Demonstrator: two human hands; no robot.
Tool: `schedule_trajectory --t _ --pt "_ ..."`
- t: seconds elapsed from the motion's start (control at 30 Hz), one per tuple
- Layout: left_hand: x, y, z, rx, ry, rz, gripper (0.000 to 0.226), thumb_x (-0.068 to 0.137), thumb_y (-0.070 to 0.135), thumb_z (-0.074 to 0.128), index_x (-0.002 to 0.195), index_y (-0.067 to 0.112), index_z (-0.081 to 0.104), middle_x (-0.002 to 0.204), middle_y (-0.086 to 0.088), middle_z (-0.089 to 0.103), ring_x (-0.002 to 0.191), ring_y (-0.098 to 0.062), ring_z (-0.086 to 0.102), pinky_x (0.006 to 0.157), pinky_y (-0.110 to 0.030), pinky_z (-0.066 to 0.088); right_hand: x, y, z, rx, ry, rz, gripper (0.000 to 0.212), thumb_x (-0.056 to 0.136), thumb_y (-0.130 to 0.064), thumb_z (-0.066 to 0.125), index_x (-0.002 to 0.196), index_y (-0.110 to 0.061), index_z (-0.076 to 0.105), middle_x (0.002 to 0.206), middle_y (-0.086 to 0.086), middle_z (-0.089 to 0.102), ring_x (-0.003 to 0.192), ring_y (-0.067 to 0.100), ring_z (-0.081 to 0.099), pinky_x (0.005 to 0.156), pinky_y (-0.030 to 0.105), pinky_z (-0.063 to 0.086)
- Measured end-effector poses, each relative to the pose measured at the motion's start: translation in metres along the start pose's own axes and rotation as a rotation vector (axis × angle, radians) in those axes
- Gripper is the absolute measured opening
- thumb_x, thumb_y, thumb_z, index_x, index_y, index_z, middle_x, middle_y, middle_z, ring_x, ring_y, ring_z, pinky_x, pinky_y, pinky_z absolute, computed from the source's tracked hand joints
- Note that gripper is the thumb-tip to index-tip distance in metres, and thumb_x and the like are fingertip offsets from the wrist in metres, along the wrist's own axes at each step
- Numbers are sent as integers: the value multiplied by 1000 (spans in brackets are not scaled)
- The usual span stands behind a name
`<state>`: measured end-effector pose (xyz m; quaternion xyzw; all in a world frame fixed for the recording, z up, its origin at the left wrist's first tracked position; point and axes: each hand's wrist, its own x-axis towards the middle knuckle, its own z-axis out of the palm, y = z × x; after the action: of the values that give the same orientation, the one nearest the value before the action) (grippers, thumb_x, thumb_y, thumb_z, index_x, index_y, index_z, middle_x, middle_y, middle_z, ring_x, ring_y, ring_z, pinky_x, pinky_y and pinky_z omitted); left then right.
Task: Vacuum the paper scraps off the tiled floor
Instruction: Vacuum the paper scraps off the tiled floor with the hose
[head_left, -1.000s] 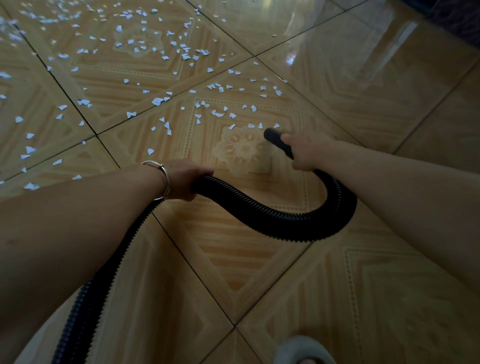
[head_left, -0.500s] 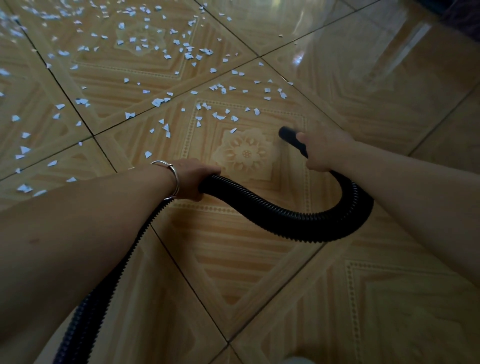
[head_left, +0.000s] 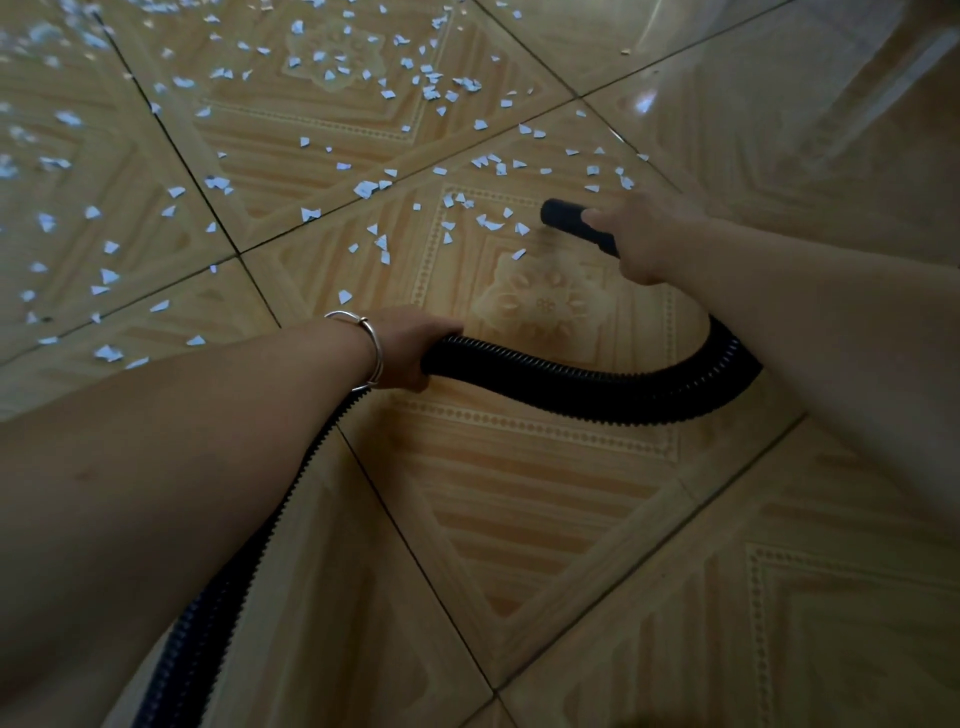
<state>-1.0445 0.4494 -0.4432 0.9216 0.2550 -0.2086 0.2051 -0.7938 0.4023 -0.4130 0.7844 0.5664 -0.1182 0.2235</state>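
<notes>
Right hand (head_left: 641, 241) was closed around the black nozzle (head_left: 563, 217); left hand (head_left: 415, 345) gripped the ribbed hose (head_left: 597, 387) farther back; nozzle mouth pointed up-left, long axis toward the paper scraps (head_left: 491, 224); nearest scraps lay just beside the mouth, most spread well beyond over the tiled floor (head_left: 545, 519); right hand was nearer.

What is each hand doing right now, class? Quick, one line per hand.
Left hand: closed around the black hose, partway along it.
Right hand: closed around the hose's nozzle end, near the paper scraps.
</notes>
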Motion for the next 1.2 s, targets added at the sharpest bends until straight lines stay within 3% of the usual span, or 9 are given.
schedule_trajectory --t 0.17,0.27,0.43,0.77,1.0,1.1,1.2 --pt "3 14 -3 16 -5 54 37 75 10 67 109 11 51 86 -2 51 89 -30 58 71 -33 43 -6 8 9 5 10 -124 75 90 -3 48 148 -42 21 114 12 46 99 32 53 87 41 48" --pt "2 24 -8 12 -17 70 37 77 9 66 111 12 50 85 1 48 86 -26 55 68 -29 38 -12 5 12 40 -1 -175 74 92 -1 46 148 -42 22 110 6 39 96 28 47 83 36 43" --pt "-3 22 -12 18 -17 47 39 77 10 67 113 11 50 87 -1 50 84 -25 56 69 -31 41 -13 -7 2 -117 57 -102 71 94 -8 45 147 -46 18 121 9 46 108 30 50 86 40 47" --pt "-11 -3 -19 -3 1 -25 33 77 9 67 106 12 51 79 3 48 80 -21 52 66 -27 34 15 -60 -27 -266 116 51 65 92 -11 50 146 -38 26 132 14 42 121 43 40 97 53 35" --pt "-15 -17 -21 15 -29 -31 35 77 8 67 108 9 50 86 -1 49 81 -23 52 65 -27 34 30 -82 -35 -207 129 40 66 91 -13 55 145 -39 27 135 12 41 125 43 37 99 54 31" --pt "-23 -16 -23 29 -30 -32 36 79 8 66 111 8 50 87 1 47 79 -17 46 66 -26 32 26 -80 -28 -200 128 -32 70 94 -14 50 146 -47 19 135 9 41 125 41 35 97 51 32" --pt "-28 -13 -22 33 -41 -9 37 78 7 66 112 8 50 88 -1 49 84 -22 51 67 -27 37 14 -70 -18 -165 110 -83 71 95 -15 46 147 -49 12 134 8 40 122 38 40 95 48 36"
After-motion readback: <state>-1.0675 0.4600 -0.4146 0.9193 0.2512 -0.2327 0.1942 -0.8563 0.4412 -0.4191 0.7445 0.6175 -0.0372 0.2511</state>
